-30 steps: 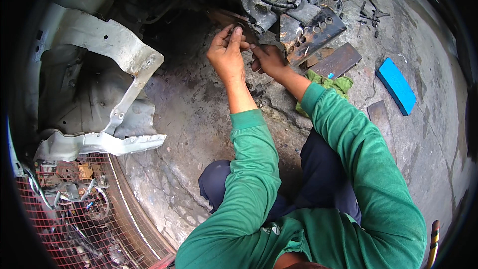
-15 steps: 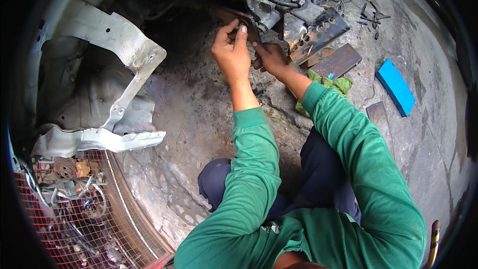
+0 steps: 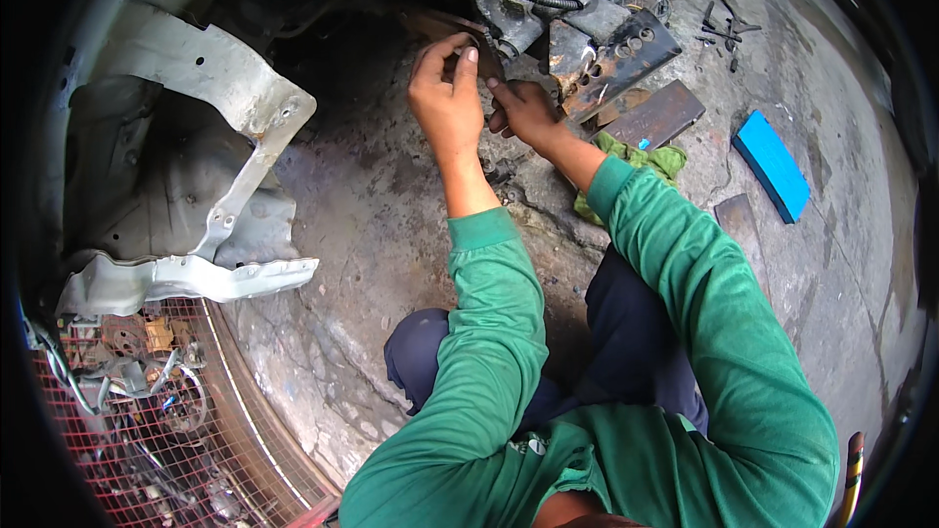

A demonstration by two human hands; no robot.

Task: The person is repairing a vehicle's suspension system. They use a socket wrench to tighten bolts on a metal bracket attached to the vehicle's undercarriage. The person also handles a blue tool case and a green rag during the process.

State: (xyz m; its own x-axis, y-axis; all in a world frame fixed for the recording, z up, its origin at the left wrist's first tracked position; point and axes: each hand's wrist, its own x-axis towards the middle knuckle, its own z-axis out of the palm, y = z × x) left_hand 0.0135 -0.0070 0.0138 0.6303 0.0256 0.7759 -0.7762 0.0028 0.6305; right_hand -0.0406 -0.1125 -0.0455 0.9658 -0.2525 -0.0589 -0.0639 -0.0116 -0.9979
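Beneath the dark underside of a vehicle, my left hand (image 3: 446,101) is raised with thumb and fingers curled together. Whatever they pinch is too small and dark to make out. Close by on its right, my right hand (image 3: 528,115) is closed, its thumb pointing toward the left hand; what it grips is hidden. Just beyond the fingertips is a brown rusty metal plate (image 3: 440,25). A greasy metal joint with bolts and a black ribbed hose (image 3: 540,2) sits above the right hand.
A dark drilled steel bar (image 3: 626,64), a flat steel block (image 3: 657,115) and a green rag (image 3: 641,158) lie to the right. Farther right is a blue block (image 3: 773,166). Bent grey body panels (image 3: 245,103) project at left, above a red wire-mesh cage (image 3: 147,430) of parts.
The whole view has shifted slightly. My left fingers have moved a little and curl more over their tips; the right hand keeps nearly the same pose.
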